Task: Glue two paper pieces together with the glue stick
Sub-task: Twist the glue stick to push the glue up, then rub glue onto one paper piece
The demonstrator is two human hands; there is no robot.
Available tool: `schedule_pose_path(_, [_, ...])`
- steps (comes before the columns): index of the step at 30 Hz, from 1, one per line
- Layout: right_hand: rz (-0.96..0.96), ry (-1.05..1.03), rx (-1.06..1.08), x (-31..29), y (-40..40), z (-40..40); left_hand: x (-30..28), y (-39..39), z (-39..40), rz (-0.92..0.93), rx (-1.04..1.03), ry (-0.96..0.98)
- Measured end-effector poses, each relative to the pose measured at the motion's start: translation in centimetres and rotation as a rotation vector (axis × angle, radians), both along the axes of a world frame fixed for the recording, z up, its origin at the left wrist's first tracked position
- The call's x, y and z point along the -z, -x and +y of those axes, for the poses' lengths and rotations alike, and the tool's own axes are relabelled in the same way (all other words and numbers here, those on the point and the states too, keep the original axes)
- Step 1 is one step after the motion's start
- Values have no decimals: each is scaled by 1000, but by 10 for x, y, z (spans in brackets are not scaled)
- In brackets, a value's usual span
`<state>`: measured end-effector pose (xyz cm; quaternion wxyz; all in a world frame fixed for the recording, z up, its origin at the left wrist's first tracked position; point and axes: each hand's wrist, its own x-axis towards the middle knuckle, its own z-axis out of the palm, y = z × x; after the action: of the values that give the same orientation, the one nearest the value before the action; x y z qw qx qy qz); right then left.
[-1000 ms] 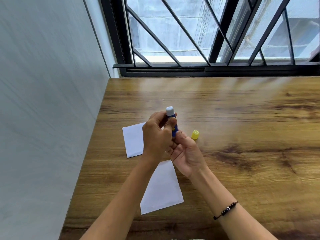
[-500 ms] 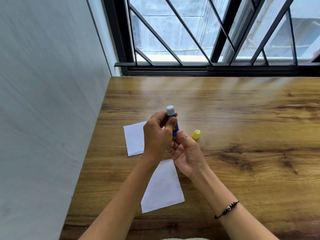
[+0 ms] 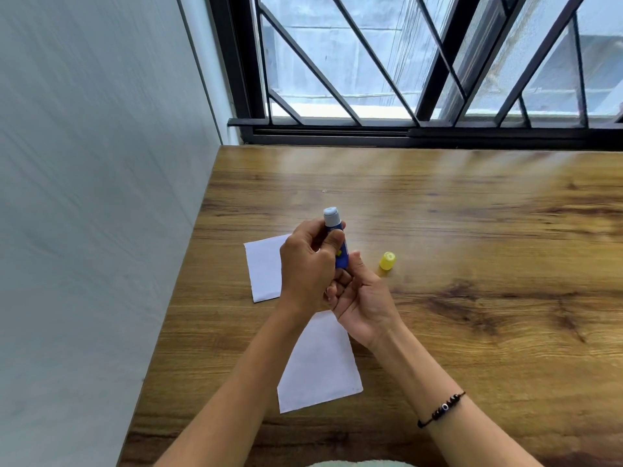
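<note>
Just below the middle of the frame, both hands meet around the uncapped glue stick [image 3: 337, 241], held upright above the wooden table [image 3: 472, 264]. The left hand [image 3: 308, 271] curls its fingers and thumb round the blue barrel, while the right hand [image 3: 365, 298] grips the lower end from beneath, thumb raised alongside it. The pale glue tip pokes out above the left hand. A yellow cap [image 3: 387, 261] lies on the table just right of the hands. One white paper piece [image 3: 264, 271] lies left of the hands, partly hidden by the left hand; the other paper piece [image 3: 320, 365] lies lower, between the forearms, its upper part covered by the wrists. A dark beaded bracelet [image 3: 441, 407] circles the right wrist. Black window bars [image 3: 438, 62] fill the upper frame and a grey wall [image 3: 84, 197] the left.
</note>
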<state>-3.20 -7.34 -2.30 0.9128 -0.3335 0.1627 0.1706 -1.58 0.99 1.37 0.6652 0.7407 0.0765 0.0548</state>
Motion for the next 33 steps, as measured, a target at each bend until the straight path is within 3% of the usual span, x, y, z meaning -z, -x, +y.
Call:
schedule_pose_path(7, [-133, 49, -28, 2, 1, -2, 5, -3, 3, 22, 2, 40])
schedule_pose_path(14, [-81, 75, -20, 5, 4, 0, 10, -1, 6, 73, 6, 130])
schedule_pose_path(19, [-111, 3, 21, 9, 3, 5, 15, 6, 9, 270, 74, 329])
schedule_pose_path(22, [-93, 8, 109, 7, -3, 6, 26, 11, 14, 255, 109, 314])
schedule_pose_path(23, [-102, 14, 138, 5, -6, 5, 31, 12, 18, 208, 103, 202])
schedule_pose_path(27, [-177, 101, 191, -7, -20, 3, 52, 8, 43, -174, 154, -770])
schedule_pose_path(29, [-226, 220, 180, -13, -29, 5, 59, 2, 53, -199, 263, -969])
schedule_pose_path(33, [-383, 615, 110, -19, -50, 11, 55, -12, 63, -42, 417, -1110])
